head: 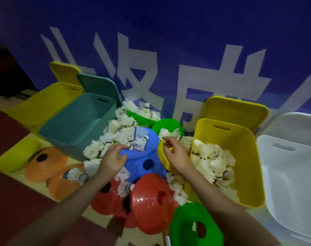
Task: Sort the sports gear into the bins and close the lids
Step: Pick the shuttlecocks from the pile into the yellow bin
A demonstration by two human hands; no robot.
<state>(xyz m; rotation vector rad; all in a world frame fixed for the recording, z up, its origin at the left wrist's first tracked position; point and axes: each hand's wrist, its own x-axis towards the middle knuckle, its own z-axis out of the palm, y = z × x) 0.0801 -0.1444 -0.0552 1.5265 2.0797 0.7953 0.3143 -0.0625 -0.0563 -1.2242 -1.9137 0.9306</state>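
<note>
Two bare hands reach into a heap of white shuttlecocks [121,135] and coloured disc cones piled on the floor against a blue banner [169,41] with white lettering. The left hand [112,160] curls over the edge of a blue cone [144,157], fingers bent around a shuttlecock at its rim — whether it is actually gripped cannot be told. The right hand [174,155] hovers with fingers loosely pinched, touching the feathers of a shuttlecock [166,133] lying on a green cone [170,124]. Just right of it, a yellow bin [247,157] is part-filled with shuttlecocks; a white bin [293,174] stands beside it. To the left sit a teal bin [76,126] and another yellow bin [41,105] — all lids propped open behind them. Red cones [151,203] and orange cones [50,164] lie in front.
</note>
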